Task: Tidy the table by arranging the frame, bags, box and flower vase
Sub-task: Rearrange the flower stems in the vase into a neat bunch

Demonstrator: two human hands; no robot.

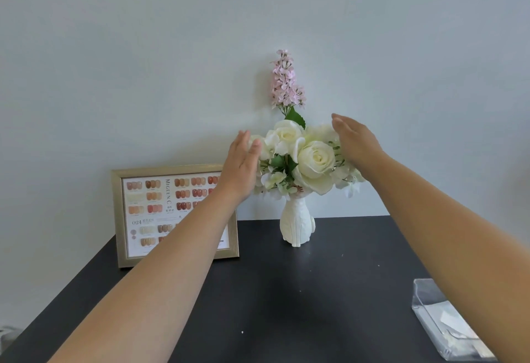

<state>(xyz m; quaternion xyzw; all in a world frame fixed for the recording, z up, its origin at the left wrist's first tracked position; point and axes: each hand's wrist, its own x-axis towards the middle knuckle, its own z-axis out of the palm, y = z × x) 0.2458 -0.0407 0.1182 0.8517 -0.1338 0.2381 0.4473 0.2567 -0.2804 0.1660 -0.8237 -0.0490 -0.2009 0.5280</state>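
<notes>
A white ribbed flower vase point(297, 226) stands upright at the back of the black table point(286, 305), holding white roses point(314, 159) and a tall pink sprig point(285, 81). My left hand point(241, 164) is flat and open against the bouquet's left side. My right hand point(358, 144) is open against its right side, fingers extended. Neither hand grips anything. A gold frame point(120, 219) with a nail-colour chart leans against the wall to the left of the vase, partly hidden by my left forearm. A clear plastic box point(441, 322) lies at the right front, partly under my right arm.
A pale wall point(258, 18) rises directly behind the table. The table's left edge runs diagonally toward the lower left, where a grey object point(7, 334) shows at the frame's edge. Small white specks dot the dark tabletop.
</notes>
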